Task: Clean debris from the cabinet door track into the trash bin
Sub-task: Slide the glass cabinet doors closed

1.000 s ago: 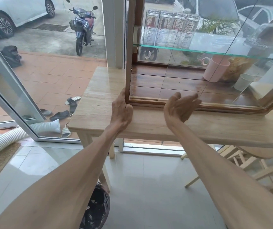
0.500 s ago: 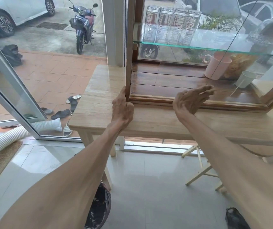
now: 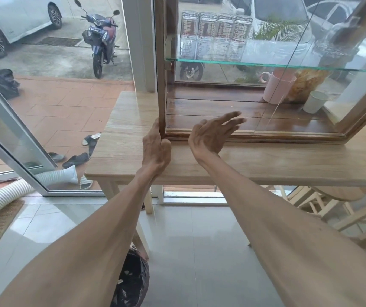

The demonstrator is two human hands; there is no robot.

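Your left hand (image 3: 156, 149) has its grip closed on the cabinet (image 3: 161, 89) corner post; just right, your right hand (image 3: 210, 135) is open and empty above the track (image 3: 266, 135); the trash bin (image 3: 131, 282) waits below; I think sweeping is still left.

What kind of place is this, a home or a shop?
Probably a small shop or café front, though I cannot be sure: a glass display cabinet holding jars stands on a wooden table beside a glass door to the street.
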